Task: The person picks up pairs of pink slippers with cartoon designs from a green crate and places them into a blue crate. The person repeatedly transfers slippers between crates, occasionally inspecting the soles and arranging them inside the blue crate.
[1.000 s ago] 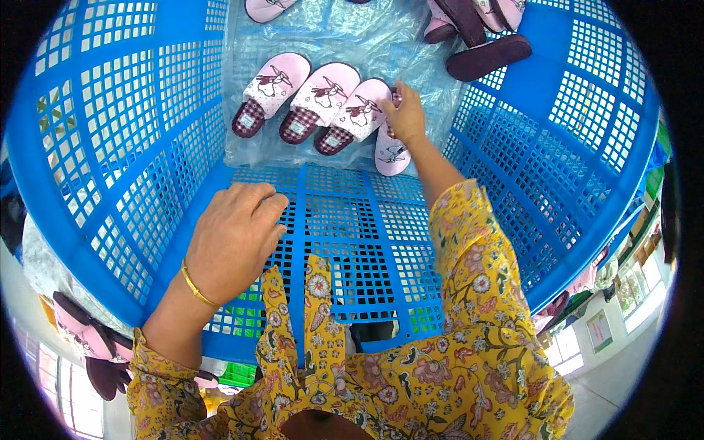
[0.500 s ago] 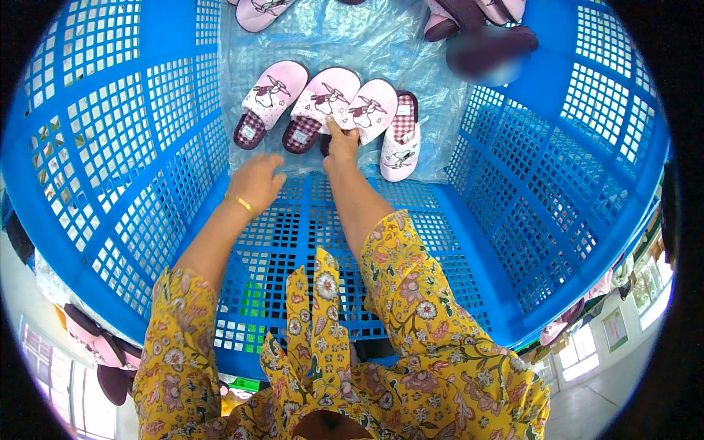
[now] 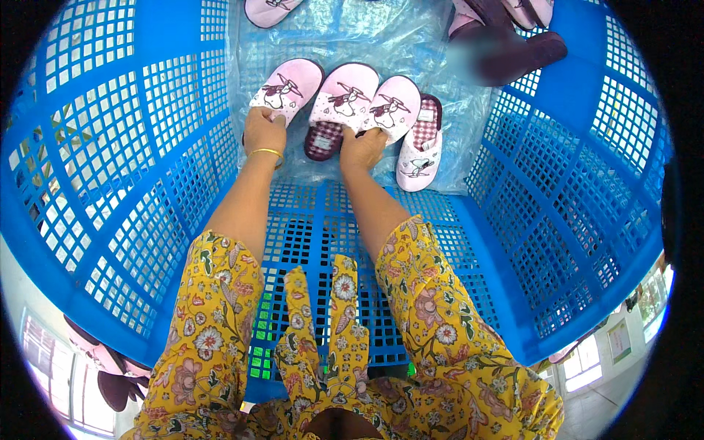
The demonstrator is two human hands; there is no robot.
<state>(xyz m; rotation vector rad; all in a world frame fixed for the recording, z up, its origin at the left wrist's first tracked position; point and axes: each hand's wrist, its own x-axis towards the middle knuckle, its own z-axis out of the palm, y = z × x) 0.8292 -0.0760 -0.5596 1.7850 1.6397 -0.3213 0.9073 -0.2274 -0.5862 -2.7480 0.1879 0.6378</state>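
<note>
Several pink-and-white slippers with dark soles lie in a row on a sheet of clear plastic. My left hand (image 3: 264,133) is closed at the opening of the leftmost slipper (image 3: 293,84), covering most of its heel. The middle slipper (image 3: 345,99) shows its checked insole and lies between my hands. At its right, my right hand (image 3: 363,149) grips the opening of a third slipper (image 3: 394,106), whose heel is hidden under the hand. A fourth slipper (image 3: 419,158), turned with its toe toward me, lies just right of that one.
A deep blue plastic crate (image 3: 506,308) with lattice walls surrounds the work. The plastic sheet (image 3: 345,37) covers its far part. More slippers (image 3: 517,62) are heaped at the far right, and another slipper (image 3: 270,10) is at the far left edge.
My left hand has reached forward from bare space onto the leftmost slipper and closed on it. My right hand stays at the third slipper. The whole view has shifted slightly.
</note>
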